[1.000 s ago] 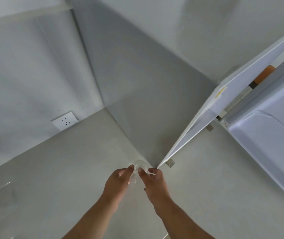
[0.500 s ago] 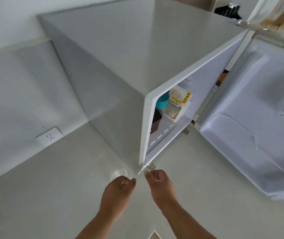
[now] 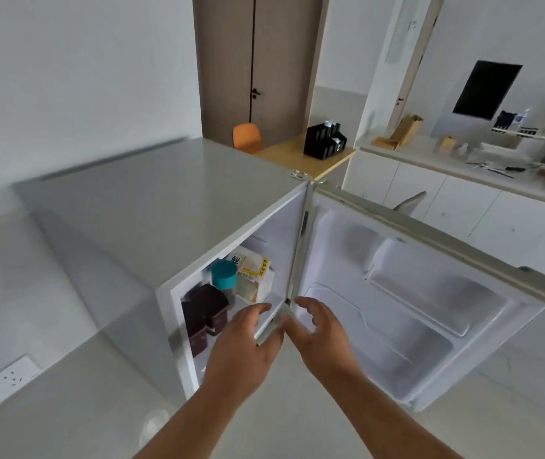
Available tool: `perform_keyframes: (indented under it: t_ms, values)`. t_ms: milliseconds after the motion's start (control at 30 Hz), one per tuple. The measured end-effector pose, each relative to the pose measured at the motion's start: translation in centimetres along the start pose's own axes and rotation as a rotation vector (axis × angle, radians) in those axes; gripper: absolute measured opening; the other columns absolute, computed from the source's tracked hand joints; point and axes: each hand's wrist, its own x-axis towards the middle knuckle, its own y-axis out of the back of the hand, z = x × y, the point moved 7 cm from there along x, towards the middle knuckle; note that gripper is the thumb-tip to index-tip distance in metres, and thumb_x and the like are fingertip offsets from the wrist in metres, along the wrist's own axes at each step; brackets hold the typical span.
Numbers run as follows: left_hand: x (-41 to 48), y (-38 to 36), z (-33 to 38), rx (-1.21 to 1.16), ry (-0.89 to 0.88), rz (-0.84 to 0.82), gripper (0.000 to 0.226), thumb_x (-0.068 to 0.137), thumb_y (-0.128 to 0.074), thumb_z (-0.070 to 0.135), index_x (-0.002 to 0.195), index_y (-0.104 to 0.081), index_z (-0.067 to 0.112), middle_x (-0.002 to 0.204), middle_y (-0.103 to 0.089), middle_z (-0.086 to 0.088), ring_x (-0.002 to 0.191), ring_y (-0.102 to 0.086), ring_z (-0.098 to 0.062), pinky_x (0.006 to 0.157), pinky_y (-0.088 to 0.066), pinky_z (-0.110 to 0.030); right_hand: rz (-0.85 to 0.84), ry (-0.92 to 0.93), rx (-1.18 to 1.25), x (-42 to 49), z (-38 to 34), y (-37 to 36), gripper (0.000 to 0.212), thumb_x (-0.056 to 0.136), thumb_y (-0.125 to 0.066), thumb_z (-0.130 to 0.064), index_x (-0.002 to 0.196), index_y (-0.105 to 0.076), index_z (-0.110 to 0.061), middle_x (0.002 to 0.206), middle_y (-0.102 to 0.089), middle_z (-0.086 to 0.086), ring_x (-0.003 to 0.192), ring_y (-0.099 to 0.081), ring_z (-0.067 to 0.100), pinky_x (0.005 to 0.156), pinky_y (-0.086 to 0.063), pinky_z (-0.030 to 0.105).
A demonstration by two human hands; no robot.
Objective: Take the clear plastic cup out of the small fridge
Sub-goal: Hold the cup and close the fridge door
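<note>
Hovering at the mouth of the small grey-topped white fridge [image 3: 165, 207], the left hand [image 3: 244, 346] and right hand [image 3: 322, 336] hold nothing, their fingers loosely curled and released. The clear plastic cup [image 3: 156, 424] shows faintly on the pale floor [image 3: 66, 409] beside the fridge's near corner. Removal looks done; the next move is probably swinging the open white door [image 3: 430, 293] shut.

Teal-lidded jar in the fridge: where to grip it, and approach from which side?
Probably grip the teal-lidded jar round its lid, coming from the open front, slightly above. It stands upright; dark brown containers cover its lower body, and a white food pack crowds its right side.
</note>
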Motion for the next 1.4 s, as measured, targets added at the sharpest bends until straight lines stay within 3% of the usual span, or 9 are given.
perform_keyframes:
  t_ms: [200, 367, 533, 667, 767, 867, 1033, 1200, 1400]
  values:
    - [3.0, 4.7, 9.8, 0.186, -0.350, 0.108, 0.061, 0.088, -0.058, 0.065, 0.141, -0.046, 0.040, 0.149, -0.052, 0.014, 0.133, -0.050, -0.011, 0.095, -0.048, -0.025, 0.111, 0.242, -0.169, 2.2, -6.5, 8.4, 0.075, 0.081, -0.048, -0.083, 0.146, -0.046, -0.045, 0.147, -0.051, -0.023, 0.136, -0.045, 0.002, 0.104, -0.041, 0.025]
    - [5.8, 8.4, 14.4, 0.469, -0.480, 0.157, 0.076, 0.083, -0.051, 0.072, 0.146, -0.048, 0.029, 0.157, -0.048, 0.002, 0.140, -0.045, -0.023, 0.105, -0.048, -0.043, 0.175, 0.340, -0.366, 4.2, -8.8, 15.1, 0.083, 0.083, -0.046, -0.085, 0.153, -0.038, -0.041, 0.157, -0.045, -0.016, 0.147, -0.032, 0.009, 0.114, -0.039, 0.037]
    - [8.6, 11.4, 13.6, 0.704, -0.420, 0.135, 0.087, 0.079, -0.049, 0.079, 0.149, -0.045, 0.028, 0.159, -0.046, -0.003, 0.140, -0.046, -0.028, 0.111, -0.043, -0.049, 0.186, 0.299, -0.589, 5.7, -7.3, 20.3, 0.090, 0.084, -0.044, -0.082, 0.158, -0.033, -0.033, 0.163, -0.038, -0.008, 0.154, -0.024, 0.019, 0.122, -0.029, 0.044]
    - [10.4, 12.4, 10.6, 0.859, -0.329, 0.057, 0.082, 0.082, -0.059, 0.075, 0.149, -0.045, 0.030, 0.156, -0.049, 0.002, 0.139, -0.047, -0.024, 0.115, -0.038, -0.046, 0.213, 0.227, -0.788, 6.5, -4.4, 23.3, 0.082, 0.090, -0.052, -0.072, 0.159, -0.028, -0.035, 0.159, -0.041, -0.002, 0.150, -0.030, 0.028, 0.125, -0.025, 0.046]
    - [11.0, 12.3, 8.7, 0.857, -0.247, -0.021, 0.083, 0.082, -0.060, 0.074, 0.151, -0.036, 0.033, 0.154, -0.047, 0.009, 0.138, -0.046, -0.021, 0.117, -0.038, -0.048, 0.154, 0.042, -0.981, 6.4, -0.4, 25.3, 0.084, 0.092, -0.048, -0.074, 0.160, -0.024, -0.030, 0.156, -0.045, 0.005, 0.143, -0.040, 0.036, 0.119, -0.032, 0.052]
    - [11.5, 12.2, 8.3, 0.837, -0.204, -0.040, 0.085, 0.083, -0.055, 0.075, 0.154, -0.029, 0.037, 0.161, -0.039, 0.010, 0.145, -0.039, -0.023, 0.120, -0.031, -0.054, 0.122, -0.041, -1.103, 5.7, 2.9, 25.8, 0.086, 0.093, -0.043, -0.071, 0.162, -0.011, -0.031, 0.149, -0.048, 0.006, 0.128, -0.053, 0.033, 0.106, -0.044, 0.048]
    - [11.6, 12.3, 8.3, 0.815, -0.187, -0.039, 0.085, 0.086, -0.054, 0.073, 0.157, -0.026, 0.037, 0.165, -0.034, 0.010, 0.150, -0.034, -0.024, 0.122, -0.028, -0.055, 0.130, -0.042, -1.090, 5.9, 3.5, 25.4, 0.077, 0.098, -0.035, -0.058, 0.163, -0.005, -0.030, 0.154, -0.044, 0.005, 0.125, -0.053, 0.033, 0.103, -0.044, 0.047]
    - [11.6, 12.3, 8.0, 0.789, -0.178, -0.044, 0.086, 0.085, -0.053, 0.073, 0.158, -0.025, 0.038, 0.167, -0.030, 0.009, 0.153, -0.028, -0.023, 0.123, -0.025, -0.054, 0.140, -0.011, -1.075, 3.6, 2.5, 24.3, 0.072, 0.098, -0.036, -0.045, 0.163, -0.012, -0.025, 0.166, -0.028, -0.002, 0.124, -0.052, 0.032, 0.101, -0.044, 0.048]
    - [11.7, 12.3, 7.7, 0.773, -0.173, -0.057, 0.090, 0.083, -0.051, 0.076, 0.159, -0.025, 0.038, 0.170, -0.027, 0.006, 0.155, -0.024, -0.024, 0.124, -0.021, -0.054, 0.086, 0.012, -0.886, 1.1, -0.4, 22.4, 0.061, 0.094, -0.042, -0.041, 0.153, -0.033, -0.028, 0.147, -0.050, -0.004, 0.109, -0.057, 0.025, 0.087, -0.052, 0.040]
